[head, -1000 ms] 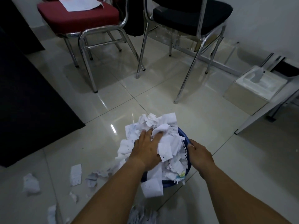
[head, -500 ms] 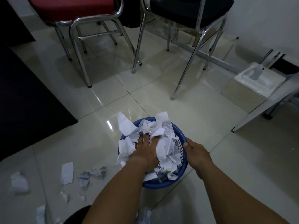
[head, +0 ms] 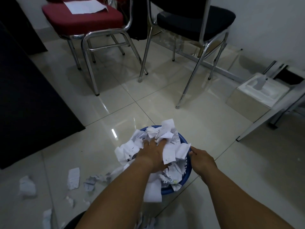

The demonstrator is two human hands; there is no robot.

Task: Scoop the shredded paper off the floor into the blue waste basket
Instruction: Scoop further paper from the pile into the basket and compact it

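The pale tiled floor [head: 165, 100] carries a red chair [head: 82, 19] and a black chair [head: 194, 19] at the far side. Nearer, the blue waste basket [head: 185, 171] stands heaped with shredded paper [head: 168, 151] spilling over its rim. The left hand [head: 152, 156] lies spread, palm down on the heap; the right hand [head: 202, 161] curls closed on the basket's right rim. Loose scraps [head: 73, 178] lie on the floor to the left, apart from the basket
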